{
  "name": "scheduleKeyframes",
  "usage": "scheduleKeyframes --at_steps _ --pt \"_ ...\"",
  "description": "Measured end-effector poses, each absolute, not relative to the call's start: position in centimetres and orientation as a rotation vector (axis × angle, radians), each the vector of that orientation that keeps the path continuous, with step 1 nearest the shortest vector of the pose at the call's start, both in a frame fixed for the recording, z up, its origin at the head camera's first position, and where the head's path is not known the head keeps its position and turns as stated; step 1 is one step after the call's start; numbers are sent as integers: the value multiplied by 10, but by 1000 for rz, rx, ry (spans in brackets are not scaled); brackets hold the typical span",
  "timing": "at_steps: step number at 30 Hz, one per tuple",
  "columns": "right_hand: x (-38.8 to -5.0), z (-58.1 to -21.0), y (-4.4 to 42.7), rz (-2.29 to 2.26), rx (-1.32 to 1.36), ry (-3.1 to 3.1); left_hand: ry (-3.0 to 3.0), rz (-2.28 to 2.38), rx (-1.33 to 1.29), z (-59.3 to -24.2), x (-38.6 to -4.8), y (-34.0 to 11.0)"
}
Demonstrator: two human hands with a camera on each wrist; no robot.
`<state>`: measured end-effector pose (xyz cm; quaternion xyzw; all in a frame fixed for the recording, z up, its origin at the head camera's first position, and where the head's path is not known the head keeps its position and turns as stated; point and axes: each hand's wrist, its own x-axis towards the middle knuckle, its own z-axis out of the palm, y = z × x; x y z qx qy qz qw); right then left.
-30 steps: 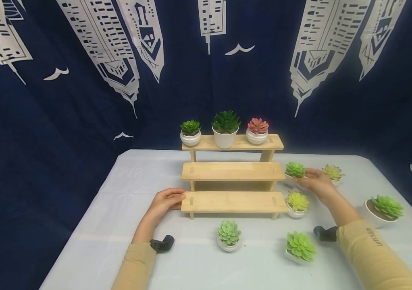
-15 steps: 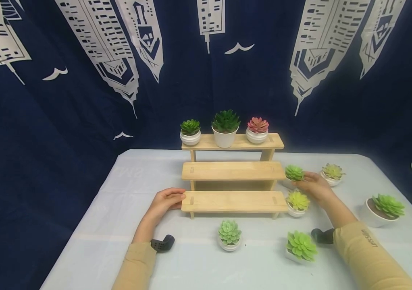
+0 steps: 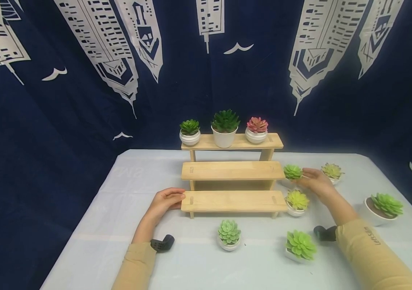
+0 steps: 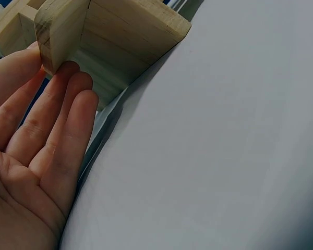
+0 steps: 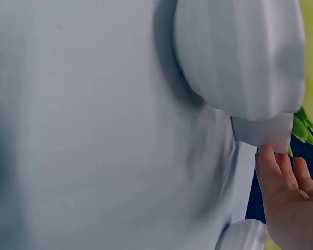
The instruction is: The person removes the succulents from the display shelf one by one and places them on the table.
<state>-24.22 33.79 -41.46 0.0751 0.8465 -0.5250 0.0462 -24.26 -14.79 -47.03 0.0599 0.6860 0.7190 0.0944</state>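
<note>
My left hand holds the left end of the lowest board of a three-tier wooden display stand. In the left wrist view the thumb is on one side of the board and fingertips are on the other. Beside the stand's right end, a green potted succulent sits in a white pot. My right hand is at its right side, fingers fairly straight, a fingertip touching or almost touching the pot. The pot's lower part is hidden in the head view.
The top board carries a dark green succulent, a taller one and a pink one. Yellow-green succulents stand near my right hand. Other potted succulents are on the white tablecloth.
The green succulent has shifted slightly left and down, closer to the stand. My right hand's fingers have loosened around it and drawn a little to the right. My left hand stays put.
</note>
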Motion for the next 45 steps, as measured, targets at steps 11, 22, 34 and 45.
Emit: scheduleKeyframes --at_steps 11,22,34,45 --pt "-241 -390 336 -1663 281 2617 2040 2137 174 -471 -243 -147" --pt "-273 -388 352 -2034 210 2470 2042 2138 180 -473 -244 -148" --pt "-243 -315 289 -2338 -11 2182 2043 2128 191 -474 -244 -148" --pt "-245 -277 251 -2301 -79 2261 2035 2129 188 -473 -244 -148"
